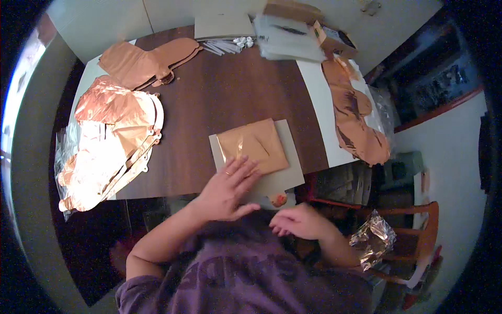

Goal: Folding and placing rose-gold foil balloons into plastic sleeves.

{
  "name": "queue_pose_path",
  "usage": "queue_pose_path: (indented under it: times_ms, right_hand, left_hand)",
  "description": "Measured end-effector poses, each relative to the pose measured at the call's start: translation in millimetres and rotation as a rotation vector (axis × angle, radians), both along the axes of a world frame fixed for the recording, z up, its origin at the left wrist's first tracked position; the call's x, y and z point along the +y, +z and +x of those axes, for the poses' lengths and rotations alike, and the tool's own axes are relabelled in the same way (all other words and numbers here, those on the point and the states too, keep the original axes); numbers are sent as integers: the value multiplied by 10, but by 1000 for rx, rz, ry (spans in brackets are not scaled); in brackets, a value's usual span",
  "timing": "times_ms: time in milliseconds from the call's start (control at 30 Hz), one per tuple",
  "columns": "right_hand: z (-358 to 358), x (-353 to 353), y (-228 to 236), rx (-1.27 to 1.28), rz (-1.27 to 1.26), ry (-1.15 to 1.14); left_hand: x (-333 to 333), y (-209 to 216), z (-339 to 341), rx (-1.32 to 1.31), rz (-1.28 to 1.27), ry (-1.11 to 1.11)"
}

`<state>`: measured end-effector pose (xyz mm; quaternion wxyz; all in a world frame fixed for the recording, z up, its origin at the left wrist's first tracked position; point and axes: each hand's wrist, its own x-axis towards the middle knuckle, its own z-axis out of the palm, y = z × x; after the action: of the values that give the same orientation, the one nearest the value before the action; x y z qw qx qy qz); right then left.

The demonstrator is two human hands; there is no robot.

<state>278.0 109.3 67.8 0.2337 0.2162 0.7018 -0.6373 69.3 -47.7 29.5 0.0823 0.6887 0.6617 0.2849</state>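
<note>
Left hand (226,189) lying flat, fingers spread wide, pressing on grey card (291,157) and touching near edge of folded copper foil balloon (253,145) on card. Right hand (298,221) loosely curled just below card's near edge, holding nothing visible. Foil pile (112,138) lying left of card, 1 crumpled wrapper (374,239) right.

Copper foil balloon stacks (112,131), cardboard boxes (314,26), crumpled wrapper (374,238).

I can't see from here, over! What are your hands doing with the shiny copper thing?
Left hand flat on the folded copper foil piece and grey card. Right hand at table edge, fingers curled, holding nothing visible. Nothing in the way.
</note>
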Motion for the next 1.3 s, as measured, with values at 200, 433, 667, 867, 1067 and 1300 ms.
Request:
queue_pose_path:
  times_ms: [200,433,667,867,1067,1300]
  right_hand:
    - [-461,182,38,717,1203,-30]
    - [-547,-148,-400,608,1236,259]
    - [-486,-188,-422,616,1222,266]
    - [-476,-196,-377,586,1219,280]
    - [-495,-204,-302,568,1223,317]
    - [-543,-246,-212,529,1175,313]
  left_hand:
    - [46,152,-397,99,92,278]
    - [201,-24,-646,224,-23,116]
    - [178,-57,-662,332,-89,71]
    - [145,12,-717,234,-144,7]
    - [81,69,-911,71,-74,56]
    - [169,26,-566,202,23,-8]
